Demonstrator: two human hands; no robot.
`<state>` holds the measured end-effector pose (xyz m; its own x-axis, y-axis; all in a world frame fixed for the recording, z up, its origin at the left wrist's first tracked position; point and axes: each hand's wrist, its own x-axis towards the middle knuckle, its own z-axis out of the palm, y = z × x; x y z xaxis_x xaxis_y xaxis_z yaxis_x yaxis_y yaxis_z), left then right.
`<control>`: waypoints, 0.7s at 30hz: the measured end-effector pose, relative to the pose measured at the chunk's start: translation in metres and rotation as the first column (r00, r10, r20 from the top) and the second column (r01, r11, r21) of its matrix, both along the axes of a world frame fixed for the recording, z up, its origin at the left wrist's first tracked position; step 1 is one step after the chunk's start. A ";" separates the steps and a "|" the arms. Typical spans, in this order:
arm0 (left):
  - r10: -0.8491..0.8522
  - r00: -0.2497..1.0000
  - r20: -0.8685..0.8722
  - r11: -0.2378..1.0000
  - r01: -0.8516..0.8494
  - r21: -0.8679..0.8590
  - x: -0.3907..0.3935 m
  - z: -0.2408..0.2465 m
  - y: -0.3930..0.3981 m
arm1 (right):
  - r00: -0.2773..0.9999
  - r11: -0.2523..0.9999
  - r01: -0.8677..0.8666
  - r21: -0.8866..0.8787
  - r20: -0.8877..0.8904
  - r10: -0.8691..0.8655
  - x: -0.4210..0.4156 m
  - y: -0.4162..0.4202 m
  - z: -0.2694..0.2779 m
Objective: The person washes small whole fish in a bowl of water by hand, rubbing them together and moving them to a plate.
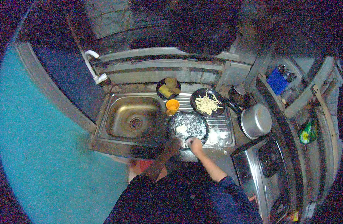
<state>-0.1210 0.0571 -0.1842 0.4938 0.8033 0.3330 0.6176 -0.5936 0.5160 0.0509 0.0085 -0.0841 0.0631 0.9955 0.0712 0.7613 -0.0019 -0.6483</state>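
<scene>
A round dark board or tray [198, 123], dusted with white flour, rests on the steel drainboard. On its left part lies a pale lump of dough [181, 129]. My right hand [196, 145] is at the tray's near edge, its fingers curled by a small dark thing that I cannot make out. Close to its left, my left hand [175, 144] is in shadow over the near rim; its fingers are too dark to read. A white patch, perhaps a flour bag [213, 136], lies right of the tray. Behind is a black pan [193, 98] with pale dough strips [208, 104].
An orange cup [172, 106] and a dark plate with yellow and brown items [169, 90] stand behind the tray. To the left is the steel sink basin [132, 112] with a white tap pipe [90, 67]. At right are a metal pot [256, 121] and a gas stove [261, 170].
</scene>
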 end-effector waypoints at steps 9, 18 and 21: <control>0.014 0.998 0.062 0.999 -0.017 0.050 -0.009 0.015 -0.003 | 0.880 0.931 -0.362 -0.048 0.311 0.358 -0.003 0.005 -0.050; 0.014 0.994 0.107 0.997 -0.023 0.080 -0.005 0.014 -0.005 | 0.939 0.962 -0.239 -0.136 0.220 0.264 0.020 0.008 -0.014; 0.022 0.993 0.115 0.996 -0.033 0.089 -0.004 0.008 -0.005 | 0.973 0.993 -0.090 -0.073 0.204 0.104 0.033 0.016 -0.005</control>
<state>-0.1254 0.0526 -0.1762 0.4266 0.7801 0.4577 0.5746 -0.6246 0.5289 0.0838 0.0246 -0.0895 -0.0434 0.9990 0.0099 0.8776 0.0429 -0.4775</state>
